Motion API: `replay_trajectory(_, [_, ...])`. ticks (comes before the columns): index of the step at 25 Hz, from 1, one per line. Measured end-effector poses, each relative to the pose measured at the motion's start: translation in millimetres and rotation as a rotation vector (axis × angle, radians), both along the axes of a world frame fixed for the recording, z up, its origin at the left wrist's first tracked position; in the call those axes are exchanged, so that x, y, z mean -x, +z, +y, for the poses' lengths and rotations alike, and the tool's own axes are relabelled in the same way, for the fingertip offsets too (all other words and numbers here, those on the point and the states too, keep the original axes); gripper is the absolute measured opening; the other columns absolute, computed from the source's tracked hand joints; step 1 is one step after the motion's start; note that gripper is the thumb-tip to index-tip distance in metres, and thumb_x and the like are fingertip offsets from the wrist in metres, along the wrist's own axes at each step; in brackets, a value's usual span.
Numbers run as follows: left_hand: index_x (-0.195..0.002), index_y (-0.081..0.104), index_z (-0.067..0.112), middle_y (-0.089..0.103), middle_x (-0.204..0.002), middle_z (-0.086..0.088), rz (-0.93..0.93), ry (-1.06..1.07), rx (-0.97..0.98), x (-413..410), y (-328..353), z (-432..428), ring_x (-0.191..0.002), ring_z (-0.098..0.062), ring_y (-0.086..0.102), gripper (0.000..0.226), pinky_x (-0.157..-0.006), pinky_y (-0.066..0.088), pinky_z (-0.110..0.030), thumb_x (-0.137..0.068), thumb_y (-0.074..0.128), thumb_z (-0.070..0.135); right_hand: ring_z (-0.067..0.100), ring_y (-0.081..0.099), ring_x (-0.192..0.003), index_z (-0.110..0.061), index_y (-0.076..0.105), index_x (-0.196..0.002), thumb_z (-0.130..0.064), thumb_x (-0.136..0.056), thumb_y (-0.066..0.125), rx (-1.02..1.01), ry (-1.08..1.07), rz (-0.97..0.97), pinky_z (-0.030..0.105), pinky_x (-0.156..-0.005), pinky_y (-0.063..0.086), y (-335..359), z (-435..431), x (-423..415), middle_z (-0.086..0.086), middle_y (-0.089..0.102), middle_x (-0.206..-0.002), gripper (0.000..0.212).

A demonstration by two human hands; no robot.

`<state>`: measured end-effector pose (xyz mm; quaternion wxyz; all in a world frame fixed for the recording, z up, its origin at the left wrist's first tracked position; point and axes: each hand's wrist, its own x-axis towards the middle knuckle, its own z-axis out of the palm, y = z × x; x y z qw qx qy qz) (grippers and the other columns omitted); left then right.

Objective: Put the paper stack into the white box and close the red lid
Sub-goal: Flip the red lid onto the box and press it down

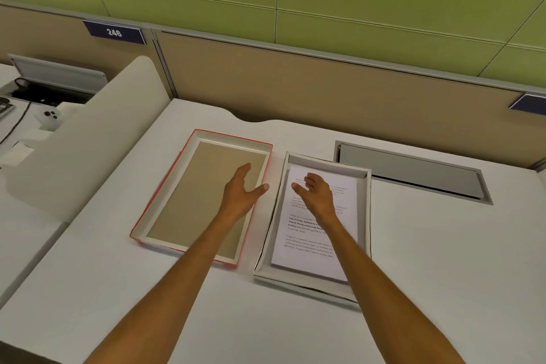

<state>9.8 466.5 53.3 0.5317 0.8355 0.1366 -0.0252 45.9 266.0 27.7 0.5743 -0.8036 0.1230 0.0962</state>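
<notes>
Two bare forearms reach forward over the white worktop. The left hand is open with fingers spread, above the brown inside of the red lid, which lies upturned; it grips nothing, and contact cannot be judged. The right hand is loosely open with curled fingers over the paper stack, holding nothing. The stack lies flat inside the white box, just beside the lid. Farther off sits a grey cable hatch, then a partition.

The paper stack lies in the white box; both empty hands spread over it and the upturned red lid
</notes>
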Motion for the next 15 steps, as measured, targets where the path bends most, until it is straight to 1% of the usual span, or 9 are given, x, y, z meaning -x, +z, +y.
replay_trajectory(5, [-0.147,0.037,0.024,0.039,-0.155,-0.002,0.007,0.074,-0.042,-9,-11,55,-0.141,-0.028,0.041,0.077,-0.108,0.043,-0.044,-0.082,0.075,0.039,0.022,0.053,-0.132,-0.013,0.046,-0.142,-0.033,-0.081,0.078,-0.006,-0.028,0.003,0.034,-0.110,0.043,-2,52,10,0.006,0.054,-0.143,0.072])
replay_trajectory(7, [-0.146,0.038,0.025,0.041,-0.154,-0.002,0.011,0.084,-0.053,-9,-16,77,-0.139,-0.029,0.043,0.077,-0.106,0.044,-0.044,-0.081,0.075,0.041,0.022,0.053,-0.132,-0.013,0.046,-0.142,-0.032,-0.080,0.079,-0.014,-0.017,0.012,0.035,-0.111,0.043,-5,74,15,0.006,0.055,-0.143,0.072])
replay_trajectory(9, [-0.146,0.038,0.025,0.041,-0.154,-0.002,0.014,0.094,-0.067,-8,-20,96,-0.138,-0.030,0.044,0.076,-0.105,0.045,-0.044,-0.081,0.075,0.041,0.022,0.054,-0.132,-0.011,0.045,-0.143,-0.031,-0.081,0.078,0.002,-0.005,0.023,0.038,-0.112,0.044,-7,94,19,0.008,0.055,-0.143,0.074])
replay_trajectory(11, [-0.146,0.039,0.025,0.042,-0.153,-0.003,0.017,0.112,-0.087,-8,-24,116,-0.138,-0.030,0.045,0.076,-0.105,0.045,-0.045,-0.081,0.076,0.040,0.024,0.053,-0.132,-0.009,0.045,-0.144,-0.031,-0.081,0.078,0.036,-0.001,0.045,0.035,-0.111,0.044,-10,112,24,0.008,0.054,-0.143,0.074])
replay_trajectory(13, [-0.145,0.040,0.023,0.044,-0.152,-0.005,0.018,0.131,-0.102,-8,-26,137,-0.136,-0.031,0.046,0.075,-0.105,0.045,-0.045,-0.081,0.076,0.037,0.025,0.055,-0.129,-0.006,0.049,-0.138,-0.029,-0.081,0.078,0.085,-0.001,0.067,0.030,-0.103,0.045,-13,128,28,0.009,0.058,-0.138,0.068])
replay_trajectory(15, [-0.143,0.044,0.021,0.047,-0.149,-0.007,0.009,0.156,-0.119,-9,-27,157,-0.134,-0.031,0.048,0.071,-0.105,0.045,-0.044,-0.081,0.077,0.033,0.028,0.061,-0.119,-0.003,0.056,-0.126,-0.024,-0.080,0.079,0.138,-0.004,0.090,0.029,-0.093,0.049,-17,139,32,0.012,0.064,-0.126,0.056])
